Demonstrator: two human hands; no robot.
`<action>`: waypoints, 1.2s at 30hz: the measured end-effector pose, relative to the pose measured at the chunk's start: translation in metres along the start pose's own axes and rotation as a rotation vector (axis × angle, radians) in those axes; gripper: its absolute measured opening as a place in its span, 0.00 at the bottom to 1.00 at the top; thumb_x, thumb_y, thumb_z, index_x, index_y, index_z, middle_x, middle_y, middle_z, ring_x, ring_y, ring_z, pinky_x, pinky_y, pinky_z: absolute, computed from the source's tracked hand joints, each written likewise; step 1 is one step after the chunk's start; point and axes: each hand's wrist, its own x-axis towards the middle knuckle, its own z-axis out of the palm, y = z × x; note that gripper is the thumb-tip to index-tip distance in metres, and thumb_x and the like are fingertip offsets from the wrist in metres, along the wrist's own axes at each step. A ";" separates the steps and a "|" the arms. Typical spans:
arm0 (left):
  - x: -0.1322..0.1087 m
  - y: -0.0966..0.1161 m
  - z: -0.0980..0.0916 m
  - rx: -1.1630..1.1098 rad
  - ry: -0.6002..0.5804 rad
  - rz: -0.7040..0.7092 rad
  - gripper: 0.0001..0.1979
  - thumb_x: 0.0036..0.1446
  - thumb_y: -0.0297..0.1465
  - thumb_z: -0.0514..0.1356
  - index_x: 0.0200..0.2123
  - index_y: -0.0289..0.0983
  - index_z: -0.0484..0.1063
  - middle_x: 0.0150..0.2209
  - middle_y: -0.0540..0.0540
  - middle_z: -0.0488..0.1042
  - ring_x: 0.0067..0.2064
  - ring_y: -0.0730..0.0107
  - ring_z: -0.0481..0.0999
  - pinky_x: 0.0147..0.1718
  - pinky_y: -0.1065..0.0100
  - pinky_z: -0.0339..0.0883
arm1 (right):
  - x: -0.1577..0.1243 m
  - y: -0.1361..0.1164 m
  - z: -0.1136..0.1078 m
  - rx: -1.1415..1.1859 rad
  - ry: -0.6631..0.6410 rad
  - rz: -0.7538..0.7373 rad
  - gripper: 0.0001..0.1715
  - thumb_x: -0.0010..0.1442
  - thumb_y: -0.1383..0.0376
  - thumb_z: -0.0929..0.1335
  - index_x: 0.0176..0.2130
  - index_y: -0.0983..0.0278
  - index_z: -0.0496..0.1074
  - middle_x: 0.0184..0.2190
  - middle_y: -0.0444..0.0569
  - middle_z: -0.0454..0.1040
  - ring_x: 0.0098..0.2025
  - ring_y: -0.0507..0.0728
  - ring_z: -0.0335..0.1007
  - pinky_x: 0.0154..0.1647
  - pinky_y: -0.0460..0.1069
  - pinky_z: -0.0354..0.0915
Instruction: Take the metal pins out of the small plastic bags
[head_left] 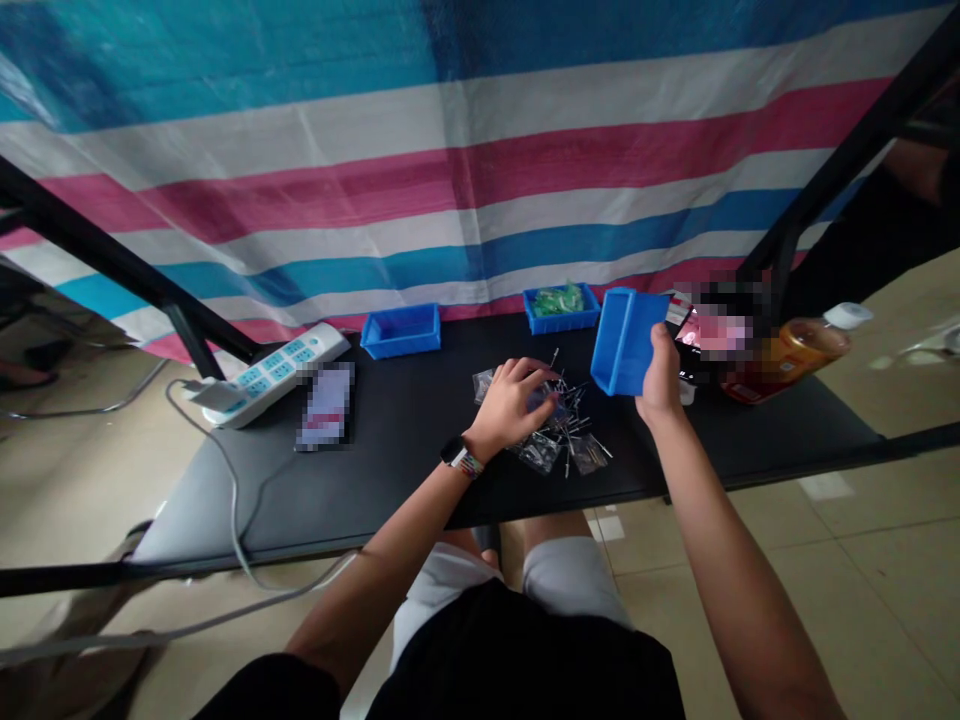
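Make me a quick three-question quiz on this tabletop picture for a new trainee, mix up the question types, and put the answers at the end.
1. What does the right hand hold?
2. True or false: a watch is on the same arm as the left hand, which is at the pile of thin metal pieces.
3. Which of these lies nearest the power strip?
A) the capped bottle
B) the phone
C) the bin with green contents

Key:
1. A blue bin, tilted
2. True
3. B
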 end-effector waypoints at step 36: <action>0.017 -0.071 -0.063 -1.179 0.724 -0.959 0.09 0.71 0.34 0.65 0.41 0.37 0.68 0.26 0.56 0.65 0.28 0.71 0.81 0.39 0.66 0.84 | 0.032 0.015 0.043 -0.252 0.001 0.028 0.36 0.60 0.56 0.66 0.65 0.64 0.69 0.67 0.63 0.71 0.67 0.68 0.70 0.71 0.66 0.63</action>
